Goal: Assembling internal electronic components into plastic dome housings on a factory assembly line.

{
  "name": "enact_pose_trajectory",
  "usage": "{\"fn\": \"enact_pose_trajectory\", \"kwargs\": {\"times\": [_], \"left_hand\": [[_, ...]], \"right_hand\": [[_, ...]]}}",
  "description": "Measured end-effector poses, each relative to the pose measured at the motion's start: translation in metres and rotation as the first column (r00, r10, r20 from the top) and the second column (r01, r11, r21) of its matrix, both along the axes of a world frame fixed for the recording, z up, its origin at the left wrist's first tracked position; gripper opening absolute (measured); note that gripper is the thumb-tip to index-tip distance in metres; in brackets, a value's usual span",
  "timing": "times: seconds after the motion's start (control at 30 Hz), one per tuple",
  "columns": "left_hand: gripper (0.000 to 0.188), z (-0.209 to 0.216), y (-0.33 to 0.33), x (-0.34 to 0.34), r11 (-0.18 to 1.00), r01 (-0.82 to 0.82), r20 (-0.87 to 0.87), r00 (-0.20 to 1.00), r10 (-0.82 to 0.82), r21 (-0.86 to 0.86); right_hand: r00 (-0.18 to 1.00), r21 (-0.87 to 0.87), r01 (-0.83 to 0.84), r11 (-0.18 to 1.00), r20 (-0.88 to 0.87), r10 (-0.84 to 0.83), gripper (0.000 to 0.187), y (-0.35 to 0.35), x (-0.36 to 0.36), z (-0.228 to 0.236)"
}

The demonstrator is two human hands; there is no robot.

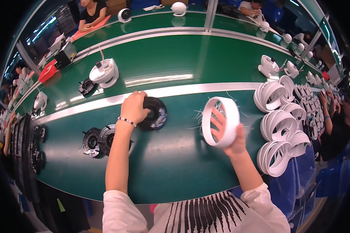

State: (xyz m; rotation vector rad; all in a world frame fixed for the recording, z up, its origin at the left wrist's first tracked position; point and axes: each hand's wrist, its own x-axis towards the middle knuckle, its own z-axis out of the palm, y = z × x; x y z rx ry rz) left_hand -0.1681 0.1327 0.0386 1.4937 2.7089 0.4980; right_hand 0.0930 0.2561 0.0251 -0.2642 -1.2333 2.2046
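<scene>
My left hand (133,109) is closed on the edge of a black round plastic part (159,106), with a dark opening at its centre and a shiny bluish patch low on its right side. In my right hand (236,143) is a white plastic ring (233,120), held upright, fingers through the inside and thumb on the outer wall. Behind the ring lies a bunch of thin white strands (198,123) on the green bench. Two more black round parts, one nearer the left (91,139) and one beside my forearm (106,138), rest there, the second partly hidden by my arm.
Stacks of white rings (274,124) stand on the right. Beyond a metal strip (159,92), a green belt carries white round housings (105,73) and a black part (86,86). Black trays (23,143) are stacked at far left. Other people sit across and to both sides.
</scene>
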Motion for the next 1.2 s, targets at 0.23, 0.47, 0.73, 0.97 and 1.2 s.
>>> {"fn": "enact_pose_trajectory", "kwargs": {"times": [0.23,0.47,0.73,0.97,1.2], "left_hand": [[0.024,-0.019,0.049,0.086,0.759,0.037,0.383,0.847,-0.369,0.650],[0.040,-0.067,0.052,0.109,0.904,-0.262,0.652,-0.628,-0.425,0.337],[0.056,-0.060,0.042,0.127,0.893,-0.287,0.542,-0.716,-0.441,0.347],[0.049,-0.058,0.017,0.121,0.879,-0.324,0.484,-0.740,-0.466,0.350],[0.054,-0.057,0.025,0.117,0.913,-0.277,0.446,-0.806,-0.390,0.299]], "right_hand": [[0.903,0.614,0.314,0.725,0.043,-0.428,0.115,0.006,-0.026,-0.001],[0.842,0.929,0.147,0.341,0.063,-0.535,0.124,0.013,-0.025,-0.031],[0.939,0.709,0.153,0.689,0.112,-0.324,0.121,0.001,-0.009,-0.018],[0.918,0.906,-0.156,0.394,0.281,-0.281,0.122,-0.023,-0.003,0.011],[0.893,0.783,-0.048,0.620,0.311,-0.324,0.122,-0.011,-0.003,0.022]]}}
